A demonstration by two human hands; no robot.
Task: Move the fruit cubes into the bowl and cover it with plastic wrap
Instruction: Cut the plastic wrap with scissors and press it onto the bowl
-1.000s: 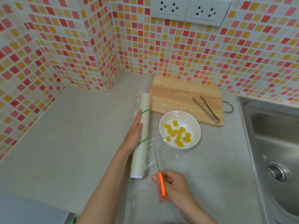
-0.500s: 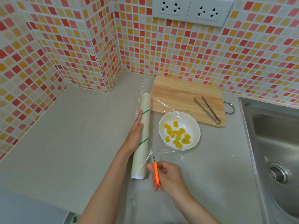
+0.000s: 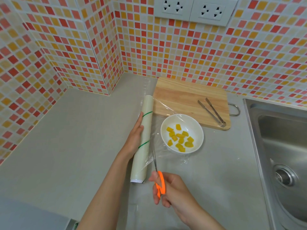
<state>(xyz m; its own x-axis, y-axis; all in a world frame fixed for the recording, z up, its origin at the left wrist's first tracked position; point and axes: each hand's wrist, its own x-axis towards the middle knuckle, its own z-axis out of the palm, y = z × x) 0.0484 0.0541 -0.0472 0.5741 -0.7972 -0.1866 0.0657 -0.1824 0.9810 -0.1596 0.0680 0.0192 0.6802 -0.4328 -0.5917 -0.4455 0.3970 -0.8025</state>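
- Nearest to me, my right hand (image 3: pixel 172 190) is clenched around the orange handles of the scissors (image 3: pixel 158 178); my fingers hide the handle loops, so I cannot tell how far the thin blades are parted.
- The blades point away from me, just beside the near end of the plastic wrap roll (image 3: pixel 143 143), at the crinkled near edge of the film.
- My left hand (image 3: pixel 135 138) lies flat against the left side of the roll, fingers straight, pressing rather than gripping; my palm is hidden from view.
- The clear sheet (image 3: pixel 163 156) stretches from the roll to the right over the white bowl (image 3: pixel 181 135); its edges are hard to make out on the grey counter (image 3: pixel 66 146).
- The yellow fruit cubes (image 3: pixel 180 140) sit inside the bowl, beyond and right of my scissors.
- Farther back, metal tongs (image 3: pixel 211 112) rest on the wooden cutting board (image 3: pixel 182 97).
- The sink (image 3: pixel 282 138) at the right is cut off by the frame edge.
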